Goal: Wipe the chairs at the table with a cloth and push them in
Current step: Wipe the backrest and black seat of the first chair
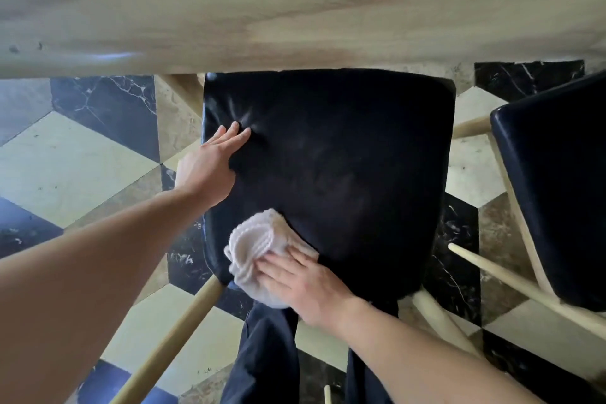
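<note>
Head view: right hand (303,285) presses flat on the cloth (259,246) at the chair seat (344,167) near edge; left hand (210,164) rests flat, fingers spread.

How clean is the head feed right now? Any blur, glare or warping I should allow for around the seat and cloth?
Head view: the table top is smeared by motion blur; a bright glare patch washes out the floor tiles at left; the wide lens bows the table edge and stretches the forearms; the black seat is dark with faint sheen, the white cloth under the right hand fairly sharp.
</note>
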Tool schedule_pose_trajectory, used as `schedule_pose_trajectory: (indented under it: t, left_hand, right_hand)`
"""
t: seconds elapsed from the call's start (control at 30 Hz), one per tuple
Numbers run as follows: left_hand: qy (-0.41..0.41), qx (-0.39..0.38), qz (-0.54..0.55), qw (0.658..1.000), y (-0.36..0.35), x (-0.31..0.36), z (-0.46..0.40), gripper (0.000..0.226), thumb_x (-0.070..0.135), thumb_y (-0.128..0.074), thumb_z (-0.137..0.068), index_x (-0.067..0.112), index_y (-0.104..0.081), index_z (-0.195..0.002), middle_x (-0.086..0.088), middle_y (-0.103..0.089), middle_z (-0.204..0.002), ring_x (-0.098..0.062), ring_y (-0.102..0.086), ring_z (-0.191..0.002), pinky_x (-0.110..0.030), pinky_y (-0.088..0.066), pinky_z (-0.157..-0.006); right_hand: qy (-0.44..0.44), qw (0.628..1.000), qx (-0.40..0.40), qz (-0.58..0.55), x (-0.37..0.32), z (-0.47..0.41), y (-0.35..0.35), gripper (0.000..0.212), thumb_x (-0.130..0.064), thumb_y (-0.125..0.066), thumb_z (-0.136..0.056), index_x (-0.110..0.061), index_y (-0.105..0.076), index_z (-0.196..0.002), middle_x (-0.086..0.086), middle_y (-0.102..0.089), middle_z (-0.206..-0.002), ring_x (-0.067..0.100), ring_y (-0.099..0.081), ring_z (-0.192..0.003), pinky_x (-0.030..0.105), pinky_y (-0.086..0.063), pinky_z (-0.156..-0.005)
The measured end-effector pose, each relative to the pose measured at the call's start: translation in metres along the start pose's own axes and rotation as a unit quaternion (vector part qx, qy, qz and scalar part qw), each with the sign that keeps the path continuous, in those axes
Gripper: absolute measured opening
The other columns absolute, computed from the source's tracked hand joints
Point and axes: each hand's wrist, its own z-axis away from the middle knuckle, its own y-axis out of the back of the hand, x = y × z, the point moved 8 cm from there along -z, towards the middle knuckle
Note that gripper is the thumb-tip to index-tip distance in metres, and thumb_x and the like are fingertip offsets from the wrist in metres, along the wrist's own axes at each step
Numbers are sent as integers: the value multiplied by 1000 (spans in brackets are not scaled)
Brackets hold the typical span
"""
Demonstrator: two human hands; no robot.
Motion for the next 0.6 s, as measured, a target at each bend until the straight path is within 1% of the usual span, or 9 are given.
schedule_pose_trajectory:
  t: [0.07, 0.13, 0.17, 0.23, 0.3, 0.33, 0.43, 0.53, 0.6]
  left_hand:
    - [-5, 7, 2, 1000, 0, 0, 1, 100, -12, -44, -70, 43, -31, -152, 19, -21, -162, -5, -18, -149, -25, -48, -59]
    - [-7, 23, 8, 1000, 1, 1, 6, 94, -8, -46, -70, 38, -35, -152, 16, -25, -162, -8, -21, -150, -32, -55, -72]
    - [-11, 36, 9, 999, 5, -1, 8, 88, -4, -48, -73, 35, -39, -151, 13, -30, -161, -12, -24, -149, -38, -57, -79]
    - [-47, 60, 14, 997, 11, -2, 15, 67, 4, -48, -84, 27, -45, -147, 3, -43, -154, -21, -36, -141, -45, -56, -86]
    - [-68, 91, 53, 992, 20, -11, 20, 52, 13, -43, -94, 24, -48, -145, -3, -54, -140, -26, -49, -127, -45, -55, -84]
    - [-50, 105, 85, 990, 26, -19, 21, 48, 19, -41, -97, 24, -49, -144, -3, -58, -135, -26, -53, -120, -42, -53, -84]
    - [40, 126, 172, 976, 45, -44, 15, 49, 38, -33, -98, 32, -50, -144, 2, -60, -137, -21, -57, -118, -29, -43, -89]
    - [35, 122, 232, 965, 64, -52, 13, 54, 51, -31, -98, 30, -51, -144, 4, -57, -144, -12, -52, -128, -21, -36, -99]
    - [35, 139, 255, 956, 75, -56, 13, 56, 53, -33, -97, 30, -49, -146, 9, -59, -137, 0, -52, -118, -11, -35, -94]
  right_hand:
    - [100, 989, -66, 86, 16, 23, -11, 61, -37, -63, -88, -27, -50, -147, -9, -45, -156, 12, -37, -146, 39, -29, -122]
    - [163, 974, -60, 148, 55, 40, -2, 60, -31, -71, -85, -26, -55, -143, -10, -49, -152, 13, -42, -143, 40, -27, -122]
    - [158, 972, -42, 166, 82, 43, 7, 61, -24, -73, -83, -24, -57, -141, -8, -52, -150, 15, -45, -141, 42, -28, -122]
    - [77, 985, 28, 151, 148, 38, 35, 64, -14, -67, -84, -22, -51, -145, -3, -49, -153, 18, -40, -144, 48, -27, -122]
    - [-61, 991, 77, 90, 199, 21, 67, 65, -7, -42, -90, -22, -39, -153, -3, -38, -160, 17, -27, -151, 44, -17, -124]
    - [-120, 986, 95, 61, 213, 6, 80, 69, -6, -33, -88, -22, -35, -155, -3, -33, -162, 16, -22, -152, 42, -10, -125]
    - [-263, 950, 165, -16, 228, -61, 116, 72, -5, -41, -89, -23, -28, -158, -3, -24, -166, 17, -13, -155, 42, -1, -125]
    - [-387, 890, 221, -93, 224, -125, 139, 75, -8, -45, -88, -22, -25, -159, -1, -24, -166, 22, -12, -155, 51, -1, -125]
    - [-415, 873, 237, -98, 210, -150, 141, 77, -8, -46, -87, -22, -23, -159, -1, -22, -167, 21, -12, -155, 51, 1, -123]
